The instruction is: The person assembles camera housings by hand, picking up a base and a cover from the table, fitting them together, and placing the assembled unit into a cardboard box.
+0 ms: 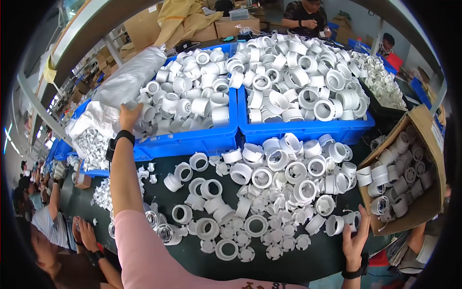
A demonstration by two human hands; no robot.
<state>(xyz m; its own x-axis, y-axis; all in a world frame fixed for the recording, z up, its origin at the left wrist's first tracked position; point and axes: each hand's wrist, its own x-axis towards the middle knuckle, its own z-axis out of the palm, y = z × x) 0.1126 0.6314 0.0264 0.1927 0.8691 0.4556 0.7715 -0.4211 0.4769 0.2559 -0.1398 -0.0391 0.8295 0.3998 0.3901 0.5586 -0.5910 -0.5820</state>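
My left hand point(130, 117) reaches to the left part of a blue bin point(187, 143) heaped with white cup-shaped housings point(199, 105), some with slotted ends. Its fingers curl down beside the nearest housings; what lies between them is mostly hidden. At the right of the dark table, my right hand point(355, 238) has its thumb and fingers around a short white cylindrical housing point(352, 221). Loose white rings point(226, 249) and flat, notched white discs point(274, 251) lie in a pile on the table point(293, 270) between my arms.
A second blue bin point(303, 129) overflows with wider white rings. An open cardboard box point(435, 192) at the right holds more housings. Small white pieces point(94, 147) and a translucent plastic bag point(130, 77) are at the left. Other people sit along the left and beyond the bins.
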